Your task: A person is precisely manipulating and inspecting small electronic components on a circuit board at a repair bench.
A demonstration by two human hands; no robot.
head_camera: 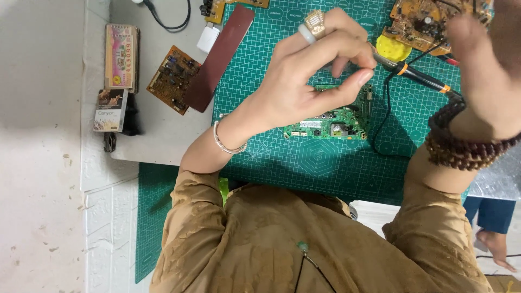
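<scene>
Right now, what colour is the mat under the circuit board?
Green with a pale grid, seen clearly in the head view.

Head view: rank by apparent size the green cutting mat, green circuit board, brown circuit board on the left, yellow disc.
1. Green gridded cutting mat, by far the largest.
2. Green circuit board, partly hidden under the left hand, and the brown circuit board look alike; unsure.
3. Yellow round disc, smallest.
</scene>
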